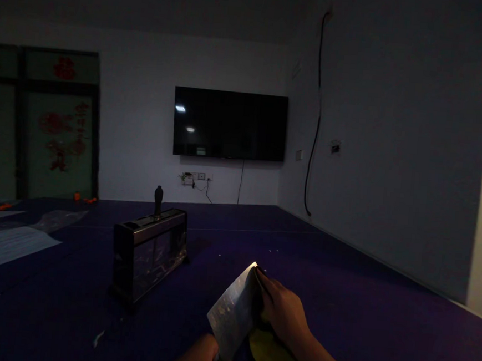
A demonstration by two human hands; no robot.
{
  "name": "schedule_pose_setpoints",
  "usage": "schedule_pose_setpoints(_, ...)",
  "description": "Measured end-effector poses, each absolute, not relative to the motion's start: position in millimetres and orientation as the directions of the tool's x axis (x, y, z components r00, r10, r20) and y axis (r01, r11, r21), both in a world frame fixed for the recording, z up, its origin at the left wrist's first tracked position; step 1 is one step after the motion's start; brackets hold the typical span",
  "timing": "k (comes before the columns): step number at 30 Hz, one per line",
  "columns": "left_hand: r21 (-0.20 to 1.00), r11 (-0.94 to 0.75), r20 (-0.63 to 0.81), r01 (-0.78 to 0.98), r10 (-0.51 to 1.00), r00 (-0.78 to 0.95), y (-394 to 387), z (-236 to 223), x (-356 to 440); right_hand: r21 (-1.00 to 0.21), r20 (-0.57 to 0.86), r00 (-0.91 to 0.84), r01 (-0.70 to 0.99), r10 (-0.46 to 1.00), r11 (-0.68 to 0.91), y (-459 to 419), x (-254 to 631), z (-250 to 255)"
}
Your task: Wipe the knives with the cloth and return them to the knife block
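My left hand (200, 358) is closed at the bottom edge around the handle end of a cleaver (233, 310). The broad metal blade slants up and away to the right, and its top corner catches bright light. My right hand (283, 312) is closed at the blade's right side, near that far corner, with its fingertips partly hidden. Beneath the right hand and wrist hangs a yellow cloth (275, 355), dark near the fingers, seemingly gripped there against the blade. Left of the hands stands a dark knife block (157, 257) with clear sides, one black handle (158, 200) sticking up from its top.
Everything rests on a wide dark purple surface (339, 316). Paper sheets (10, 246) and clear plastic film (60, 221) lie at the left. A small white scrap (98, 339) is near the front. Beyond are a wall television (230, 125) and a hanging cable (318, 117). The light is dim.
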State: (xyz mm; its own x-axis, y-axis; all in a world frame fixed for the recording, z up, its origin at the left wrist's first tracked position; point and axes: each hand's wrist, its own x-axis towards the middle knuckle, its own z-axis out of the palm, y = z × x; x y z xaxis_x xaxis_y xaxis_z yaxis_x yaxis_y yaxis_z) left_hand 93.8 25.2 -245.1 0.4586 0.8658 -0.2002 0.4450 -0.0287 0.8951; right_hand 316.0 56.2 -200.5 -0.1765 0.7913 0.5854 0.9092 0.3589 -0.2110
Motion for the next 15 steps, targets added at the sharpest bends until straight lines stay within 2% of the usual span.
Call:
schedule_pose_setpoints(6, 0.923, -0.018, -0.168, 0.384, 0.88, 0.445, 26, -250, 93, -0.188, 0.56, -0.154, 0.933, 0.814, 0.306, 60, 320, -202)
schedule_pose_setpoints(12, 0.93, -0.045, -0.135, 0.365, 0.881, 0.454, 27, -247, 95, -0.152, 0.54, -0.209, 0.928, 0.815, 0.339, 62, 321, -205)
schedule_pose_setpoints(15, 0.94, -0.002, -0.159, 0.342, 0.883, 0.441, 23, -240, 98, -0.14, 0.528, -0.251, 0.917, 0.811, 0.375, 60, 318, -206)
